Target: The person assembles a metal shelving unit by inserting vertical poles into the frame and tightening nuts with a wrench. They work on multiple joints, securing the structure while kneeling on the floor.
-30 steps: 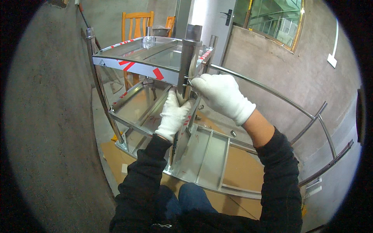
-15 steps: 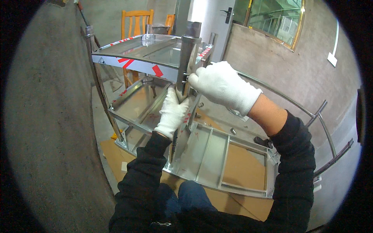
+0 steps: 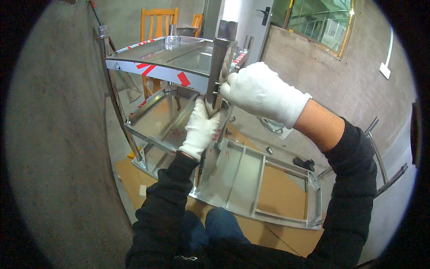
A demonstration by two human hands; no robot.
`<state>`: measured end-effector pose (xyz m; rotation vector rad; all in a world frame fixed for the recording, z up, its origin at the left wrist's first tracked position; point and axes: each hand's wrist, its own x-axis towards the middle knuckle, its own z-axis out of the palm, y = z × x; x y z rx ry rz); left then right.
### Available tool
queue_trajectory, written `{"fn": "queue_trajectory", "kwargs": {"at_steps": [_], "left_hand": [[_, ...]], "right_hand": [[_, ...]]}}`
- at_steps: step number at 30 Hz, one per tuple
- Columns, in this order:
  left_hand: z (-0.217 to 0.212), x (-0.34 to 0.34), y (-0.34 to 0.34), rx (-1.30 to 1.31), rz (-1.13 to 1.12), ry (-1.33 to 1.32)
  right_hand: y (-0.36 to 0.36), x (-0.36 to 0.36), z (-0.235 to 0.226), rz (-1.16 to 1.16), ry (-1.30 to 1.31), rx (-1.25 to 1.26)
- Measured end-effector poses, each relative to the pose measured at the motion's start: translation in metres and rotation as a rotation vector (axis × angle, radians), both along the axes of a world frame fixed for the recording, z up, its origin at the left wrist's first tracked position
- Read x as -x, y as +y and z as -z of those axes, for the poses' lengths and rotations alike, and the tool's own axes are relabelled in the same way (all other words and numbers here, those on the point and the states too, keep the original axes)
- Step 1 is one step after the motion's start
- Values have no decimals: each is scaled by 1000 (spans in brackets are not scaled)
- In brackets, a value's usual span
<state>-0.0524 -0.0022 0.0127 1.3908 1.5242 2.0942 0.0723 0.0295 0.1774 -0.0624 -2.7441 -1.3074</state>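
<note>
At the near corner of the metal rack (image 3: 168,74), my left hand (image 3: 200,127) holds the upright tube (image 3: 218,65) low; I cannot tell whether my curled right hand (image 3: 260,91) grips anything.

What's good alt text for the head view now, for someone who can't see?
A person's white-gloved left hand is at the lower end of an upright metal tube on a shelved metal rack; the closed right hand, also gloved, is at the tube's side. A wooden chair stands behind; cardboard lies below.
</note>
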Motion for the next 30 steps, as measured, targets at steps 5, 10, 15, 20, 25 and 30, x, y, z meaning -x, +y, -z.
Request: {"fn": "queue_trajectory", "kwargs": {"at_steps": [5, 10, 15, 20, 25, 30], "left_hand": [[-1, -1, 1, -20, 51, -53], [-8, -6, -5, 9, 45, -27], [-1, -2, 1, 38, -3, -19], [2, -2, 4, 19, 27, -40], [3, 4, 3, 30, 44, -9], [16, 3, 3, -47, 187, 105]], "right_hand": [[-5, 0, -6, -33, -35, -31], [-1, 3, -6, -21, -81, -97], [6, -1, 12, -34, 125, 53], [30, -6, 50, -170, 396, 277], [12, 12, 89, -181, 877, 854], [-3, 33, 117, -194, 1271, 1647]]}}
